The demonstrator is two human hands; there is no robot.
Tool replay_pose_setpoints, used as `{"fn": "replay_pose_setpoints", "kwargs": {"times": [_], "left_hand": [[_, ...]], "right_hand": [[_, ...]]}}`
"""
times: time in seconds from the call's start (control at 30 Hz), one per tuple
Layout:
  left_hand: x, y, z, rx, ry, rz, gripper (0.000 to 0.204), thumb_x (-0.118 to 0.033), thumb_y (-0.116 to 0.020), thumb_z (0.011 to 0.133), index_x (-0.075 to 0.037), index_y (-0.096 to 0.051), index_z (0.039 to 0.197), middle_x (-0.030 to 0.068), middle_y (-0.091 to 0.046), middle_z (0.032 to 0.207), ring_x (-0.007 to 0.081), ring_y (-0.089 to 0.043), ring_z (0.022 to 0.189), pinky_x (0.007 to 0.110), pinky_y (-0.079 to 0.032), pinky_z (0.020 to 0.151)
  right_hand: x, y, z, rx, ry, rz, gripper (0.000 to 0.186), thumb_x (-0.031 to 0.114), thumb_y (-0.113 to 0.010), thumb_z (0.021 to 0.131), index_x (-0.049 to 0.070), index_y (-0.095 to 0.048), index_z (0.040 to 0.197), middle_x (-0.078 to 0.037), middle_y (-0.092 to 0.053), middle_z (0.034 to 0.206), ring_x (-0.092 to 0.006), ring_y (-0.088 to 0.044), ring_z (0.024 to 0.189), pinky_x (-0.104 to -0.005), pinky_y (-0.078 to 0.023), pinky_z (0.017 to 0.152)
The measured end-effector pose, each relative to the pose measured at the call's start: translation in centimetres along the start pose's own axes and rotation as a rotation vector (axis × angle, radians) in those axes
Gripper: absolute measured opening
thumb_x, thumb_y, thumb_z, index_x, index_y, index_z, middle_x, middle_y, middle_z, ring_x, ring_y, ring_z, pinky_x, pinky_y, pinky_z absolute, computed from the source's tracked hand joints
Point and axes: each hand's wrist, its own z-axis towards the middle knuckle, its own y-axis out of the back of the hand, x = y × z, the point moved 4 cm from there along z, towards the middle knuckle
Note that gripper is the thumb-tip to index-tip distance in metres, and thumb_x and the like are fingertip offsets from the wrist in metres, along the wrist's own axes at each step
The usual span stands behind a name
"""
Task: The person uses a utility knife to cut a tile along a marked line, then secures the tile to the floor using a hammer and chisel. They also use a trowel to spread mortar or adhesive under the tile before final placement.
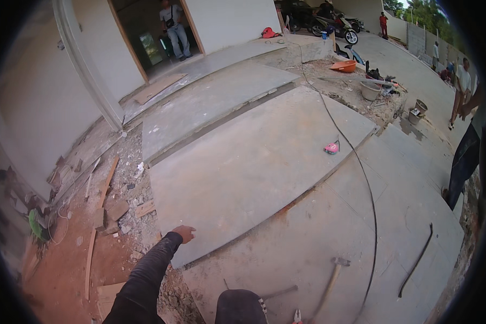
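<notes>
My left hand (185,234), at the end of a dark sleeve, is at the near left corner of a large grey step slab (237,167). Its fingers look curled together, and anything inside them is hidden. My right hand is out of sight. Beside my dark-clad knee (240,308), pliers (297,317) poke up at the lower edge, partly cut off. A hammer (329,286) with a wooden handle lies to their right on the lower paving. Toward the slab's far right rests a pink tape measure (331,148).
A black cable (362,167) runs across the slab and paving. A curved dark bar (416,262) lies at right. Rubble and wooden strips (108,181) border the slab's left. Buckets (370,90) stand beyond. One person (175,32) is in the doorway; another person's dark-trousered leg (464,162) is at right.
</notes>
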Motion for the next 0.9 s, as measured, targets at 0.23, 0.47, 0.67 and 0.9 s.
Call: {"fn": "replay_pose_setpoints", "kwargs": {"times": [0.23,0.47,0.67,0.9], "left_hand": [[-7.4,15.5,-5.1,-0.552,-0.275,0.111,0.013,-0.017,-0.051,0.097,-0.008,-0.06,0.096,0.0211,-0.063,0.074,0.0424,-0.062,0.071,0.05,-0.046,0.059],[-11.8,10.2,-8.1,-0.247,-0.372,0.123,0.018,-0.019,-0.064,0.09,-0.002,-0.064,0.084,0.015,-0.059,0.061,0.0276,-0.058,0.054,0.038,-0.043,0.053],[-23.1,-2.5,-5.7,-0.019,-0.692,-0.195,0.016,-0.015,-0.065,0.089,0.001,-0.066,0.088,0.0146,-0.066,0.075,0.0267,-0.063,0.063,0.033,-0.048,0.058],[-34.8,-17.5,-3.0,0.218,-1.067,-0.193,0.026,-0.026,-0.066,0.088,-0.001,-0.064,0.081,0.0117,-0.061,0.071,0.0299,-0.06,0.066,0.039,-0.047,0.061]], "right_hand": [[-0.8,3.0,2.0,-0.191,0.017,0.062,0.068,0.046,-0.06,0.083,0.002,-0.045,0.133,-0.022,-0.034,0.148,-0.0387,-0.027,0.14,-0.0583,-0.016,0.113],[-3.0,0.8,0.1,-0.121,-0.024,0.019,0.071,0.046,-0.064,0.082,0.004,-0.043,0.135,-0.02,-0.032,0.149,-0.0361,-0.025,0.142,-0.0572,-0.015,0.114],[-3.4,-0.5,-0.6,-0.101,-0.066,-0.016,0.07,0.042,-0.066,0.08,0.006,-0.043,0.136,-0.018,-0.03,0.151,-0.0337,-0.025,0.142,-0.0553,-0.015,0.115],[-2.2,0.5,0.4,-0.167,-0.06,0.09,0.071,0.038,-0.072,0.077,0.007,-0.044,0.135,-0.016,-0.034,0.15,-0.032,-0.029,0.141,-0.0536,-0.02,0.114]]}}
